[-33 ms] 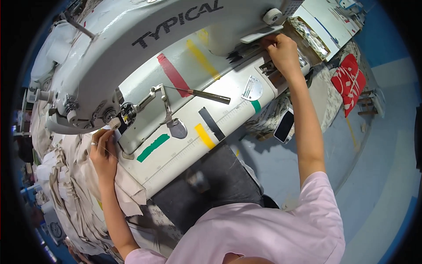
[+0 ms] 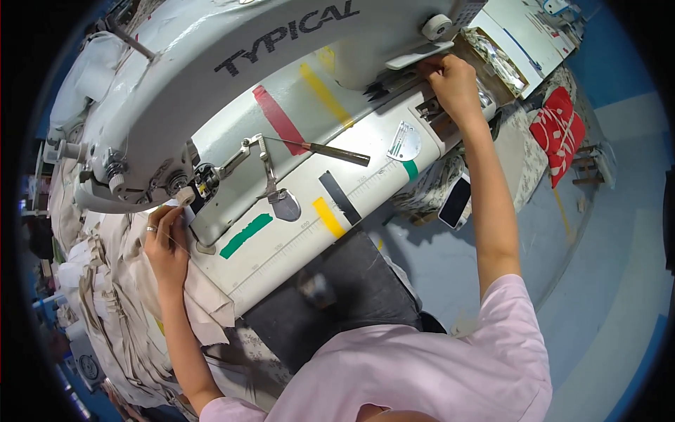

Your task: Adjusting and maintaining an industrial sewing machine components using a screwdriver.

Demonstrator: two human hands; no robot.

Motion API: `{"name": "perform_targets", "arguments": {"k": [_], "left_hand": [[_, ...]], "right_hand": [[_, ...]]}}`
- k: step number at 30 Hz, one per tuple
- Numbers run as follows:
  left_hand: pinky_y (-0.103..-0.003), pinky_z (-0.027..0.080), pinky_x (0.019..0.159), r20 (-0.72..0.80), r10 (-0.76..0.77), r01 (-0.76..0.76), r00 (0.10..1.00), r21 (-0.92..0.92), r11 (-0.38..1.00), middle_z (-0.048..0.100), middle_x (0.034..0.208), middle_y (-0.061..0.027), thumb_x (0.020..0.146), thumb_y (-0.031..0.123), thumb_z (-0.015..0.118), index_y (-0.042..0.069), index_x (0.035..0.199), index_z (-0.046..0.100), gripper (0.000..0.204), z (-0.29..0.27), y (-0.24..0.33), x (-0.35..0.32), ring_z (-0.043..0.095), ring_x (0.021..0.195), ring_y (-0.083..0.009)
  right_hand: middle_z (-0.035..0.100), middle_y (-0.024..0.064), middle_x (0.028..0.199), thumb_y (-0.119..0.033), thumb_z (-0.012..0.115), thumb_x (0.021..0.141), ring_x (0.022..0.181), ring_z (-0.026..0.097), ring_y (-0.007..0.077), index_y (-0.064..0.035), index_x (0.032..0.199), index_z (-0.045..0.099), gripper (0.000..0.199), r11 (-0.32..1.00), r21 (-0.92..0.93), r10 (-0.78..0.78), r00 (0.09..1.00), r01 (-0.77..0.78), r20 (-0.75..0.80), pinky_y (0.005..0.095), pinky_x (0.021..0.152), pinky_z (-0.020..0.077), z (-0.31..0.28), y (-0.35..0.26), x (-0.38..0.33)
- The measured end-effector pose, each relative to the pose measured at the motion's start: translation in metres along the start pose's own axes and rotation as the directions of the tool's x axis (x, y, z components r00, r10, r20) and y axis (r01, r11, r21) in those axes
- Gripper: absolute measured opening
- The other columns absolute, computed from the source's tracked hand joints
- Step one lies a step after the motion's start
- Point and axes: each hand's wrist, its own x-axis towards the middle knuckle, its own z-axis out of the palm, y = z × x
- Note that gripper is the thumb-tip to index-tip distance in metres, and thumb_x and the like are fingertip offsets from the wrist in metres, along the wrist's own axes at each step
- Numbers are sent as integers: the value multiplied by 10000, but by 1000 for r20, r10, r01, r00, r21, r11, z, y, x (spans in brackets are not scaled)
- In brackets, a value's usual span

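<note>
- Held the left grip point(image 2: 166, 247) just below the needle end of the sewing machine point(image 2: 162, 84), with fingers bent and close together; could not tell whether pinching the beige cloth point(image 2: 209, 306) or only touching it.
- Had that cloth around the left grip, spreading left of it and below.
- Wore a ring point(image 2: 152, 228) on the left grip.
- Held the right grip point(image 2: 453, 84) near the white lever point(image 2: 420, 55) at the machine's other end, with fingertips hidden; could not tell whether spread or pressed together.
- Had a thin tool point(image 2: 339, 153) lying between both grips, well apart from each.
- Had a phone point(image 2: 458, 204) below the right grip.
</note>
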Motion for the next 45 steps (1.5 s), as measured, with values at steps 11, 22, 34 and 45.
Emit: {"name": "perform_targets", "arguments": {"k": [11,22,34,45], "left_hand": [[-381,539,690,-52,30,-31,998,-30,999,691,1025,-93,876,-7,689,59,1019,716,160,4,-7,1,685,799,-302],[-358,518,655,-110,-22,18,994,-41,999,705,960,-46,836,36,741,72,997,735,165,-16,2,-10,655,727,-238],[-300,565,694,186,-185,262,965,-651,713,737,956,-74,910,101,765,7,1036,717,164,-17,38,-18,706,771,-178],[-222,487,608,541,-236,578,807,-644,501,725,819,-1,916,71,740,-23,958,708,108,-27,21,-12,581,666,-25]], "right_hand": [[777,161,929,-283,740,863,857,750,304,17,1019,753,338,998,-60,41,988,-33,147,390,804,549,-14,37,25],[695,25,771,-101,694,962,683,637,79,-20,911,692,95,883,413,179,973,-224,146,234,647,502,-30,-123,-78],[665,69,918,-1,645,989,765,638,92,17,1061,530,137,364,666,-192,647,-652,738,238,658,533,65,-302,-140],[671,75,932,62,567,983,771,673,115,-12,1007,493,108,322,610,-259,553,-724,792,258,665,564,79,-297,-134]]}}
